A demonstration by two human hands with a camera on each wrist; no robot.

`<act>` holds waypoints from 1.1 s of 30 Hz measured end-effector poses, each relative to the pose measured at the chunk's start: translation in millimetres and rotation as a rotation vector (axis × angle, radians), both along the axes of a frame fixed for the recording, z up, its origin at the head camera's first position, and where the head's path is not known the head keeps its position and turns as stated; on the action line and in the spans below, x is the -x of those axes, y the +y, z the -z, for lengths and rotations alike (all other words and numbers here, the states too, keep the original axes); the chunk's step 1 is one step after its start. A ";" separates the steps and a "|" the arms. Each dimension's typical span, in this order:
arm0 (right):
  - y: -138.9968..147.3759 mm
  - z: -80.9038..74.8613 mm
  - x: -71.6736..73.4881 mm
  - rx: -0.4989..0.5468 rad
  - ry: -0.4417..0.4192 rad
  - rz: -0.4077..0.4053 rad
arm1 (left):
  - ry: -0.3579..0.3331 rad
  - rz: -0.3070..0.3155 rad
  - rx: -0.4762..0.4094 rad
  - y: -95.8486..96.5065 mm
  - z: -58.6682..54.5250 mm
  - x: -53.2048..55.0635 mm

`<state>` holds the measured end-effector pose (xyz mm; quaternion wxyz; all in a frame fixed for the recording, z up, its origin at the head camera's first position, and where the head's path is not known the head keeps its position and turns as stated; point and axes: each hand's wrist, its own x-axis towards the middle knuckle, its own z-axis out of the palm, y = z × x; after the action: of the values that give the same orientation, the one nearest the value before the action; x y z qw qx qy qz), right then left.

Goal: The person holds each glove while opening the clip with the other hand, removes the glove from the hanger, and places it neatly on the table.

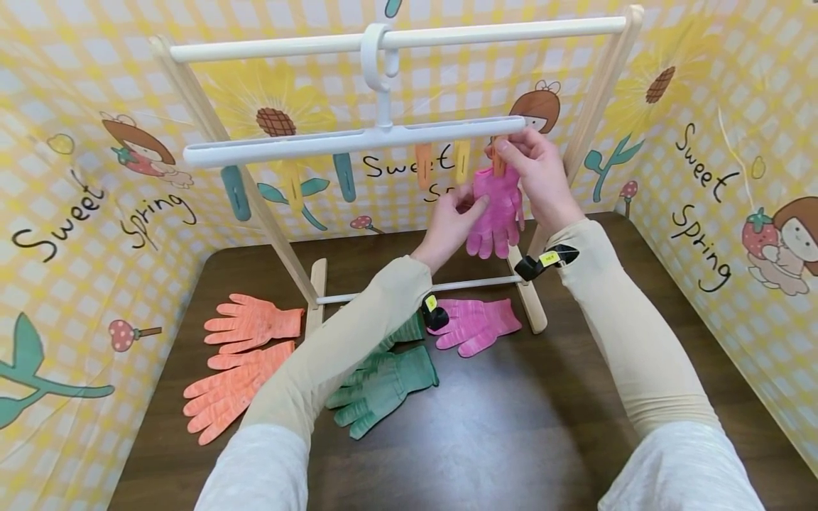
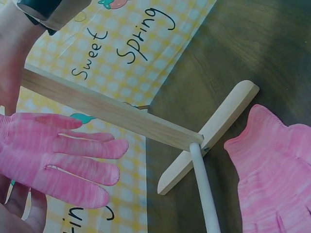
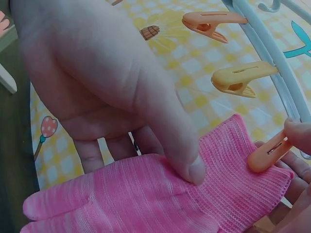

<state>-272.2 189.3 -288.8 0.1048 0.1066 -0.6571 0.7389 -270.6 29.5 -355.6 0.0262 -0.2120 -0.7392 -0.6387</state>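
A pink knit glove (image 1: 493, 221) hangs fingers down below the right end of a white hanger (image 1: 287, 142). My left hand (image 1: 452, 221) pinches its side near the cuff, thumb in front, as the right wrist view also shows with the left hand (image 3: 112, 73) large. My right hand (image 1: 540, 174) holds an orange clothespin (image 3: 269, 153) at the hanger's end, with thumb on the pin and fingers behind the cuff. The pin overlaps the cuff; whether its jaws are fully closed on the cloth cannot be seen. In the left wrist view the glove (image 2: 73, 160) dangles palm flat.
More clothespins hang along the hanger: blue (image 1: 235, 193), yellow (image 1: 292, 186) and orange (image 1: 423, 165) among them. A wooden rack (image 1: 594, 99) carries it. On the brown table (image 1: 511, 426) lie another pink glove (image 1: 476, 326), green gloves (image 1: 386, 387) and orange gloves (image 1: 246, 387).
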 end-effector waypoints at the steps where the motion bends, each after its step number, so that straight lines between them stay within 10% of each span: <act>1: -0.6 0.5 0.0 0.003 0.001 0.003 | 0.004 0.001 0.002 -0.5 1.3 -0.8; 15: -3.4 4.1 -1.7 -0.026 0.031 0.020 | 0.130 -0.021 0.154 -21.0 26.2 -24.2; 33: -1.9 6.6 -6.4 0.024 0.051 -0.016 | 0.097 -0.025 0.205 -40.1 30.3 -70.6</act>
<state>-265.7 187.4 -295.4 0.1172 0.1295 -0.6445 0.7444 -200.0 -10.6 -385.9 0.0484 -0.2349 -0.8010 -0.5485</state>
